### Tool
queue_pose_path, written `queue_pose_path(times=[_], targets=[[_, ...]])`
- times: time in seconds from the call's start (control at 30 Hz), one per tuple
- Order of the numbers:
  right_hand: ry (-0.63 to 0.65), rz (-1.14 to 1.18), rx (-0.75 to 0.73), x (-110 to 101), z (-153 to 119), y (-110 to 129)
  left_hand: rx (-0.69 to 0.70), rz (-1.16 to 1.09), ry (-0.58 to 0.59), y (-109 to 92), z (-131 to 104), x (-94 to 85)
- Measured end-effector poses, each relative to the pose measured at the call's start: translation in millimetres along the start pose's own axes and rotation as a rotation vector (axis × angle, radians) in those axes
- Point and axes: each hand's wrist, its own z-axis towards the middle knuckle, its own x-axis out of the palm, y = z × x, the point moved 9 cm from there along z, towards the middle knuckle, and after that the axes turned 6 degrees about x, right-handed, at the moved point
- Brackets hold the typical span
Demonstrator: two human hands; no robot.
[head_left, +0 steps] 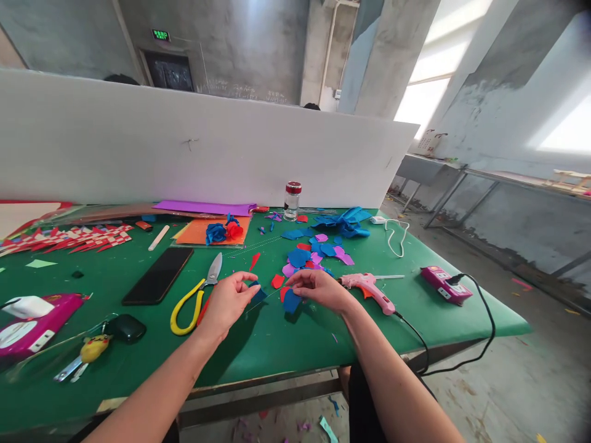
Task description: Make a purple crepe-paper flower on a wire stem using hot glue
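Observation:
My left hand (231,303) pinches a small dark blue paper petal (259,295) over the front of the table. In the fingertips of my right hand (322,290) is another blue paper petal (291,302), hanging downward. Loose red petals (277,281) lie just beyond the hands. Farther back is a scatter of blue petals (299,257) and purple petals (342,255). Yellow-handled scissors (188,307) rest beside my left hand, which partly covers them. A pink glue gun (369,288) lies right of my right hand.
Finished blue and red paper flowers (225,232) sit on orange paper (196,231). A glass jar (292,202) stands before a white partition (207,147). A black phone (158,275), a keyring (95,349) and a magenta power strip (446,285) with a cord also lie on the green table (443,332).

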Motion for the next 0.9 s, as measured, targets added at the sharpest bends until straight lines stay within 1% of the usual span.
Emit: queue_pose_path(times=[0.03, 0.1, 0.2, 0.23, 0.3, 0.5, 0.63, 0.7, 0.8, 0.9], targets=[[-0.008, -0.010, -0.010, -1.3, -2.2, 3.0, 0.012, -0.011, -0.002, -1.9, 0.4, -0.4], [-0.013, -0.007, -0.044, -0.2, -5.8, 10.9, -0.007, -0.083, 0.047, -3.9, -2.9, 7.4], [-0.028, 0.032, -0.083, 5.1, -8.4, 20.4, -0.187, -0.226, 0.234, 3.4, -17.8, 36.6], [-0.041, 0.048, -0.083, 6.1, -8.5, 21.4, -0.217, -0.268, 0.277, 4.0, -22.4, 44.3], [-0.068, 0.079, -0.065, 6.6, -8.2, 20.6, -0.234, -0.322, 0.263, 4.9, -26.0, 48.6], [-0.075, 0.162, -0.010, 7.5, -8.2, 14.3, -0.227, -0.390, 0.142, 8.5, -21.5, 37.9], [-0.072, 0.214, 0.026, 20.1, -5.5, 8.4, -0.217, -0.483, 0.089, 7.8, -21.7, 37.2], [-0.082, 0.234, 0.019, 26.4, -3.0, 7.1, -0.209, -0.502, 0.093, 7.3, -22.8, 39.4], [-0.118, 0.284, 0.007, 28.6, 0.0, 5.1, -0.212, -0.498, 0.128, 6.7, -23.6, 42.2], [-0.095, 0.289, 0.017, 30.6, 0.9, 3.1, -0.214, -0.477, 0.126, 5.5, -22.3, 38.7]])
